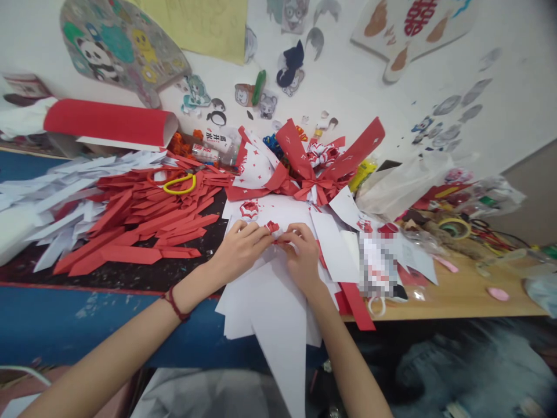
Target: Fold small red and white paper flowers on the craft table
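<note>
My left hand (241,248) and my right hand (301,253) meet over a stack of white paper sheets (278,313) at the table's front. Both pinch a small folded red paper piece (274,229) between their fingertips. A red cord bracelet (175,303) circles my left wrist. Just beyond the hands lies a small red-and-white paper cutout (249,209). Behind that stands a red paper bow with long cut strips (319,174).
A heap of folded red paper strips (143,223) and white strips (47,197) covers the left of the table, with yellow-handled scissors (179,184) on top. A red roll (108,123) lies at the back left. Plastic bags (400,186), tape rolls (455,227) and clutter fill the right.
</note>
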Demonstrator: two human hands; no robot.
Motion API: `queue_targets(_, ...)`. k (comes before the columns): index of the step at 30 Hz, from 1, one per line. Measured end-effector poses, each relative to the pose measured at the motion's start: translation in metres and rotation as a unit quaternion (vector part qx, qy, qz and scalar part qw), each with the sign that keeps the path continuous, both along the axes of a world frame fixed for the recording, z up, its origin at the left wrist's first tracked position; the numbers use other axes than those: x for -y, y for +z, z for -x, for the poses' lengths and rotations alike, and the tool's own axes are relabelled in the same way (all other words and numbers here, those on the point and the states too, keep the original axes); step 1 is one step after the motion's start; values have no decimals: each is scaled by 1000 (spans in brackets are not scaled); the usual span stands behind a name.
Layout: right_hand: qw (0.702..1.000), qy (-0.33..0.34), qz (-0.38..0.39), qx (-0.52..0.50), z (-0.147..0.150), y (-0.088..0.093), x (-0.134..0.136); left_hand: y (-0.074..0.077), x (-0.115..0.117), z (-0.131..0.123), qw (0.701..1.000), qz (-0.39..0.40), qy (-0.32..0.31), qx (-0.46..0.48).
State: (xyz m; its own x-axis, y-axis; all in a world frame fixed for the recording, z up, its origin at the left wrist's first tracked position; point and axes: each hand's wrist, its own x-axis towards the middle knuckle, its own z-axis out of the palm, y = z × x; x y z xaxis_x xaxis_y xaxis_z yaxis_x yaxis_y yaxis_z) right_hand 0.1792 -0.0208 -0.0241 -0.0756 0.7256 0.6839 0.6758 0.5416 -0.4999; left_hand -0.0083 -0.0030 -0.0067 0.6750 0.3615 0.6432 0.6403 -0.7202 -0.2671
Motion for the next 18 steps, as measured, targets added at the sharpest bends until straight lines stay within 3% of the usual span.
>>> queue_targets(3, 999, -32, -23, -1, 1, 2, 2, 2, 1, -2, 1000, 0, -4, -11)
queue_targets(6, 999, -40, -21, -18, 2, 4, 4, 5, 3, -6, 998, 64, 4, 18)
queue_targets(9, 999, -5, 12, -48, 3, 8, 5, 7, 6, -8, 988, 126, 19, 81)
queue_targets(13, 991, 56, 51, -114, 4, 13, 3, 9, 8, -6, 979, 149, 16, 140)
queue_targets(16, 959, 95, 114, -243, 4, 15, 2, 11, 7, -3, 966, 167, -8, 200)
queue_targets(18, 907, 143, 203, -341, 4, 16, 2, 14, 6, -1, 954, 176, -34, 240)
